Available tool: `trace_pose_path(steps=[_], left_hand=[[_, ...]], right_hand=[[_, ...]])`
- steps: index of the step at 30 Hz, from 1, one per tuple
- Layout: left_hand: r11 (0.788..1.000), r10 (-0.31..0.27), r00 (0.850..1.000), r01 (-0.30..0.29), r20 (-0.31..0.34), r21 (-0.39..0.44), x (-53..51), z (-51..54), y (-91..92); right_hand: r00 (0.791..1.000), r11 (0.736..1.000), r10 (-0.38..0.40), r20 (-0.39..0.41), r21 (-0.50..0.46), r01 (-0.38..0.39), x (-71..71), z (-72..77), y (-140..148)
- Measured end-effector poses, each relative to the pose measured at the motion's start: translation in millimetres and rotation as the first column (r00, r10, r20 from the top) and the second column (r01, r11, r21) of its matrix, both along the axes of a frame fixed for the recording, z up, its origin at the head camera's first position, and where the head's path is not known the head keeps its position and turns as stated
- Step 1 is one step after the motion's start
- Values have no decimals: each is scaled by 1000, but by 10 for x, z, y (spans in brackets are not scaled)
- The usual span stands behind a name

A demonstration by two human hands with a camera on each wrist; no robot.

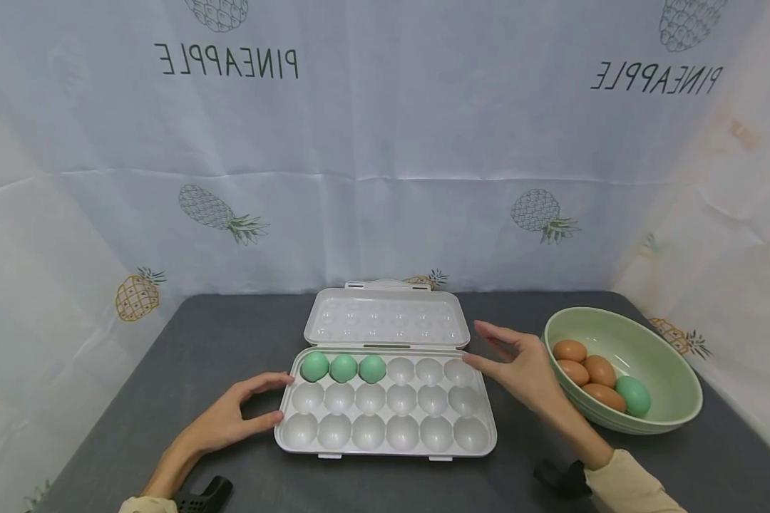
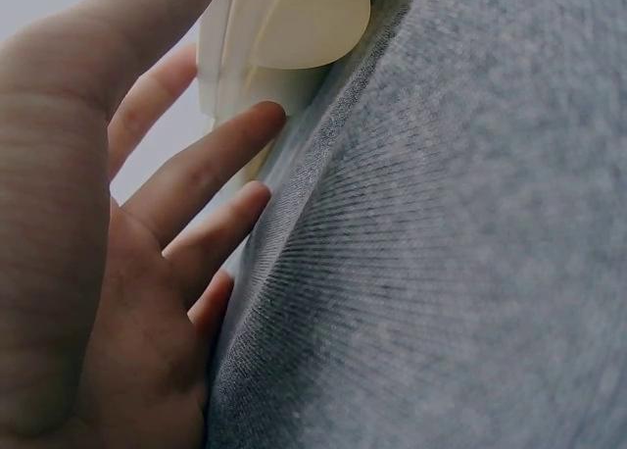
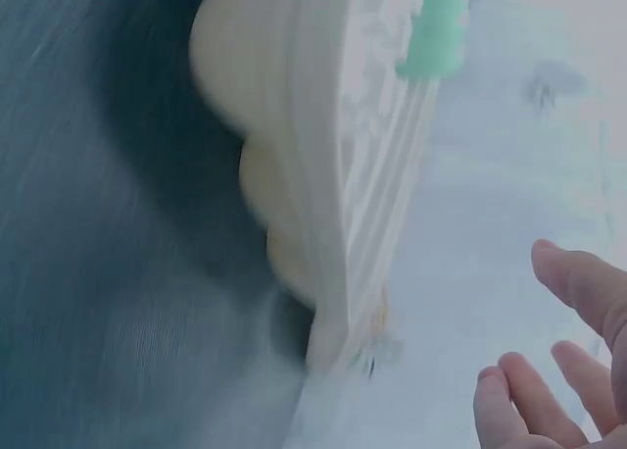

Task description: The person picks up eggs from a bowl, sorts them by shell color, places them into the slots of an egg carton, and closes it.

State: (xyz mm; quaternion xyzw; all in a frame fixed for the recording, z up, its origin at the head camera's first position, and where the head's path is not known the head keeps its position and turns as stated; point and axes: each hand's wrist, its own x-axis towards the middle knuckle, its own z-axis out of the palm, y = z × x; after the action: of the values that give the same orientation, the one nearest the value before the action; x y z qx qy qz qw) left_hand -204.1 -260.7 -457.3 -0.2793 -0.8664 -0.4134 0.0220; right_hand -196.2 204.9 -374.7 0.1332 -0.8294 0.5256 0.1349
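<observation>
A white plastic egg tray (image 1: 385,452) lies with its lid (image 1: 388,333) folded back on the far side. In its back row sit three green eggs, the leftmost egg (image 1: 314,366), the middle egg (image 1: 343,368) and the right-hand egg (image 1: 372,368). My left hand (image 1: 227,417) is at the tray's left edge, fingers and thumb spread and relaxed against or very close to it. Near the tray's back right corner hovers my right hand (image 1: 520,367), thumb and fingers apart, holding nothing. The right wrist view shows the tray's side (image 3: 318,125) beyond that hand.
A pale green bowl (image 1: 667,356) stands on the dark table (image 1: 244,328) to the right of the tray. Inside are several brown eggs (image 1: 601,371) and one green egg (image 1: 633,396). A pineapple-printed curtain (image 1: 385,235) hangs behind the table and along its sides.
</observation>
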Motion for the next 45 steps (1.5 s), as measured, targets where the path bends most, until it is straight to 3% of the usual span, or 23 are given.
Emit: trace_pose_path(steps=[8, 15, 27, 35, 45], left_hand=[[1000, -7, 1000, 7, -9, 8, -1, -8, -6], [1000, -5, 1000, 5, -2, 16, 2, 1, -7], [1000, -6, 1000, 6, -9, 26, -2, -19, -1], [999, -25, 1000, 25, -7, 42, 0, 2, 11], [999, -19, 1000, 19, 9, 32, -12, 5, -1]], right_hand=[[993, 989, -117, 3, 96, 116, 79, 135, 522], [991, 981, -129, -35, 140, 132, 97, 123, 1054], [970, 951, -213, 115, 252, 179, 158, 98, 1728], [962, 883, -250, 109, 434, 180, 188, 92, 1916], [931, 711, -344, 125, 682, 171, 166, 108, 2069]])
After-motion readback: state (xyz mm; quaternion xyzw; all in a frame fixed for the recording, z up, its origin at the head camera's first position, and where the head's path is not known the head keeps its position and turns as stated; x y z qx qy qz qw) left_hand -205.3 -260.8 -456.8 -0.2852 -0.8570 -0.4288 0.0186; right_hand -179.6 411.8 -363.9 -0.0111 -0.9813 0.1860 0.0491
